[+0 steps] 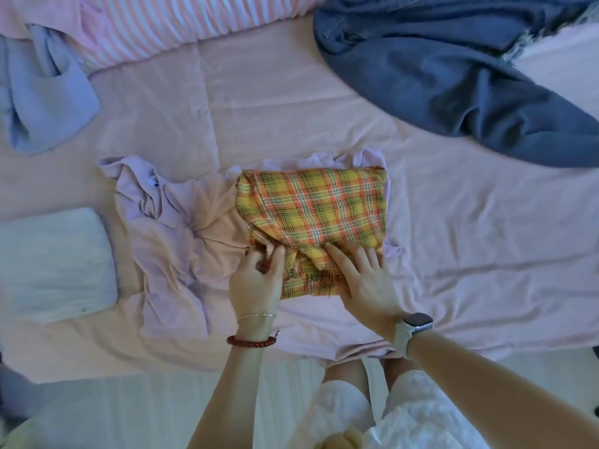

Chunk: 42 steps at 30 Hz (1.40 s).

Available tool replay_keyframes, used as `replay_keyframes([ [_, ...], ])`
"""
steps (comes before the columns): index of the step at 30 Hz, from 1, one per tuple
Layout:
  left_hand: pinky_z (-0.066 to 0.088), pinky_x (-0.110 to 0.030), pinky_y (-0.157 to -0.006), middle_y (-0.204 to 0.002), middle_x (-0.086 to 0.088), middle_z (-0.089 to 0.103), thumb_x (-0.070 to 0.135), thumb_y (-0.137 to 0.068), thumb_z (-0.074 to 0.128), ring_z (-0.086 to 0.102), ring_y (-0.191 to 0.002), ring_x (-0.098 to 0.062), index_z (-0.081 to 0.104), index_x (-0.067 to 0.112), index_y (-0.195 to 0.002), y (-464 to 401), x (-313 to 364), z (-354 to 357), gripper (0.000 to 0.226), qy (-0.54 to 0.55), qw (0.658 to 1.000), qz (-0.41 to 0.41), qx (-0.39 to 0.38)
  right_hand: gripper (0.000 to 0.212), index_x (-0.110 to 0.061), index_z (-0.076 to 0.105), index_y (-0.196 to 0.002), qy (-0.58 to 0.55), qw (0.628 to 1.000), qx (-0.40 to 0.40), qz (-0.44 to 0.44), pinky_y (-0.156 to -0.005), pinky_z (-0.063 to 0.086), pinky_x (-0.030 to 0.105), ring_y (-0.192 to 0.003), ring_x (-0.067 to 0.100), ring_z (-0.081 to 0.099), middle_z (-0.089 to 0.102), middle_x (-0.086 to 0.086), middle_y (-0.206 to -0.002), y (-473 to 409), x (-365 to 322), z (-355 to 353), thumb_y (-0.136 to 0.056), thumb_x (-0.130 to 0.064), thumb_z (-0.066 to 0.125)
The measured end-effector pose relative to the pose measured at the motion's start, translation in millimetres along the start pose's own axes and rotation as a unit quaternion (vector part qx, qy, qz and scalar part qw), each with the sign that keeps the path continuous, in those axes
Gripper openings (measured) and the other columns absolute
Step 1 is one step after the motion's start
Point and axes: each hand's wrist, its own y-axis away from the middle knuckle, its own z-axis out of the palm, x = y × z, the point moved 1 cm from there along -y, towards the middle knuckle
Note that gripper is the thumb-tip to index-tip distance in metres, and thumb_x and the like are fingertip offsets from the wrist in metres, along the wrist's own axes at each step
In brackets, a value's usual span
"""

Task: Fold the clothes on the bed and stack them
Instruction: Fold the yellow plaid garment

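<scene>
Left hand [259, 280] pinches plaid cloth [314, 215]; right hand [363, 277] presses.

Bed [453, 241] covered in a pale pink sheet. Directly on it: crumpled lilac garment [181, 241] at centre, folded white piece [55, 264] at left edge, lavender garment [45, 92] upper left, dark blue garment [453, 82] upper right, striped pink bedding [194, 21] along the far side.

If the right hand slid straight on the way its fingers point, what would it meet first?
The right hand already lies flat on the plaid cloth; going on up-left, it would probably first ride up onto the cloth's folded upper layer.
</scene>
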Motion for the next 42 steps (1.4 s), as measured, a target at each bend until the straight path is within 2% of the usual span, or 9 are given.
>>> replay_keyframes([
  [3, 0.045, -0.032, -0.059, -0.054, 0.001, 0.037, 0.026, -0.092, 0.057, 0.04, -0.056, -0.017, 0.035, 0.017, -0.058, -1.0, -5.1, -5.0, 0.041, 0.138, 0.99, -0.009, 0.008, 0.045, -0.019, 0.044, -0.127, -0.008, 1.0, 0.013, -0.02, -0.077, 0.045, 0.04, -0.094, 0.024, 0.046, 0.058, 0.007, -0.111, -2.9, 4.1, -5.5, -0.082, -0.017, 0.04],
  [5, 0.047, -0.022, -0.058, -0.057, -0.001, 0.036, 0.021, -0.095, 0.052, 0.043, -0.056, -0.008, 0.038, 0.015, -0.063, 5.1, -6.5, -9.5, 0.035, 0.216, 0.976, -0.006, 0.005, 0.039, -0.02, 0.046, -0.125, -0.013, 0.999, 0.027, -0.044, -0.075, 0.039, 0.036, -0.09, 0.023, 0.046, 0.062, 0.009, -0.102, 0.1, 7.3, -9.4, -0.087, -0.018, 0.04],
  [7, 0.035, -0.009, -0.05, -0.058, 0.001, 0.035, 0.016, -0.096, 0.049, 0.041, -0.05, 0.002, 0.041, 0.013, -0.068, 12.2, -3.7, -14.2, 0.03, 0.202, 0.979, 0.017, 0.01, 0.039, -0.021, 0.046, -0.126, -0.001, 0.997, 0.032, -0.073, -0.071, 0.039, 0.035, -0.089, 0.022, 0.045, 0.062, 0.008, -0.099, 5.7, 8.9, -11.8, -0.087, -0.018, 0.042],
  [15, 0.038, -0.013, -0.051, -0.063, -0.007, 0.048, 0.006, -0.091, 0.055, 0.045, -0.055, -0.009, 0.047, 0.017, -0.076, 20.1, -34.5, -20.9, 0.021, 0.183, 0.975, -0.051, -0.111, 0.057, -0.02, 0.04, -0.133, 0.035, 0.999, -0.022, -0.03, -0.058, 0.05, 0.036, -0.084, 0.023, 0.042, 0.055, 0.007, -0.094, 22.0, 23.0, -6.1, -0.076, -0.017, 0.038],
  [20, 0.057, -0.029, -0.059, -0.078, -0.013, 0.063, 0.024, -0.091, 0.057, 0.064, -0.065, -0.024, 0.049, 0.008, -0.087, 36.6, -28.6, -12.1, 0.018, 0.393, 0.854, -0.308, -0.145, 0.033, -0.018, 0.048, -0.119, 0.039, 0.998, 0.024, -0.039, -0.062, 0.04, 0.034, -0.075, 0.025, 0.052, 0.061, 0.003, -0.083, 22.6, 14.1, -5.9, -0.087, -0.02, 0.043],
  [25, 0.055, -0.029, -0.073, -0.095, -0.014, 0.07, 0.033, -0.09, 0.054, 0.07, -0.078, -0.021, 0.058, 0.009, -0.096, 50.4, -6.3, -0.8, 0.025, 0.396, 0.824, -0.317, -0.253, 0.015, -0.017, 0.047, -0.098, -0.03, 0.998, 0.045, -0.04, -0.066, 0.033, 0.031, -0.073, 0.024, 0.052, 0.06, 0.003, -0.078, 9.4, 5.7, -10.2, -0.084, -0.014, 0.042],
  [33, 0.04, -0.013, -0.039, -0.044, -0.001, 0.056, 0.031, -0.093, 0.054, 0.049, -0.035, -0.009, 0.064, 0.005, -0.066, 50.4, 11.8, -3.9, 0.039, 0.418, 0.793, -0.385, -0.219, 0.009, -0.019, 0.045, -0.091, -0.059, 0.995, 0.049, -0.058, -0.063, 0.032, 0.032, -0.074, 0.019, 0.044, 0.06, 0.003, -0.074, 5.7, 9.9, -22.7, -0.083, -0.015, 0.044],
  [38, 0.056, -0.029, -0.063, -0.097, -0.012, 0.067, 0.032, -0.091, 0.057, 0.067, -0.078, -0.023, 0.05, 0.002, -0.109, 41.0, 12.7, -9.5, 0.035, 0.462, 0.749, -0.426, -0.209, 0.006, -0.017, 0.044, -0.092, -0.086, 0.994, 0.044, -0.053, -0.066, 0.034, 0.034, -0.076, 0.02, 0.043, 0.058, 0.006, -0.08, 3.6, 6.8, -27.8, -0.085, -0.017, 0.044],
  [42, 0.049, -0.037, -0.084, -0.103, -0.009, 0.06, 0.03, -0.09, 0.06, 0.06, -0.092, -0.022, 0.055, 0.006, -0.105, 33.7, 19.7, -6.5, 0.029, 0.522, 0.702, -0.451, -0.173, 0.008, -0.016, 0.046, -0.094, -0.101, 0.991, 0.037, -0.078, -0.074, 0.038, 0.034, -0.085, 0.022, 0.047, 0.051, 0.001, -0.1, 6.5, 7.3, -29.9, -0.087, -0.018, 0.045],
])
